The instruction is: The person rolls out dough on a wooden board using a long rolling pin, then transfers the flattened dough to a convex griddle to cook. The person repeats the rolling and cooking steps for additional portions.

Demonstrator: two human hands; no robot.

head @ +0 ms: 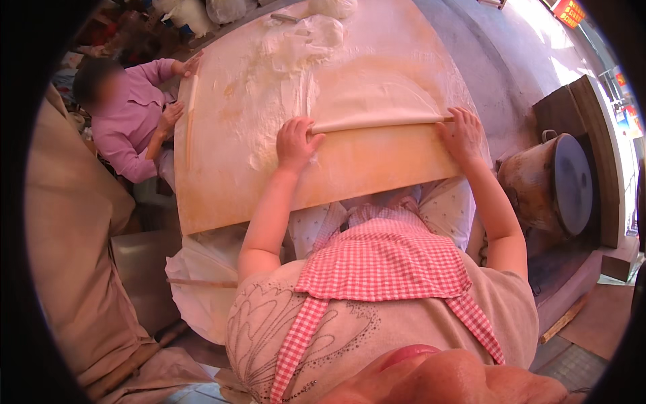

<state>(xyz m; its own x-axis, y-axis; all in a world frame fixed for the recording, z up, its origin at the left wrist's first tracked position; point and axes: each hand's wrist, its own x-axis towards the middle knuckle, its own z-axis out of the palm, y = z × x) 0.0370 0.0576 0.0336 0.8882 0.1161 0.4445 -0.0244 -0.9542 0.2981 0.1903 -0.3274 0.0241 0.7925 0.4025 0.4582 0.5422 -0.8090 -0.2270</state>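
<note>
A sheet of pale dough [373,96] lies on a large wooden board [373,161], its near edge wrapped around a wooden rolling pin [448,119]. At the pin's left end is my left hand [297,141], its palm and fingers over the tip. My right hand [462,132] rests on the bare right end, fingers stretched forward. Whether either hand grips the pin or only presses on it is not plain. Loose flour [277,101] is spread left of the dough. Farther back sit a floury heap [313,43] and a scraper-like tool [285,18].
A co-worker [126,116] sits at the board's left edge, both hands near another thin rolling pin [192,116]. To my right stands a large metal drum with a lid [573,184]. White cloth or sheeting [202,298] hangs below the board at left, beside a brown cover [75,217].
</note>
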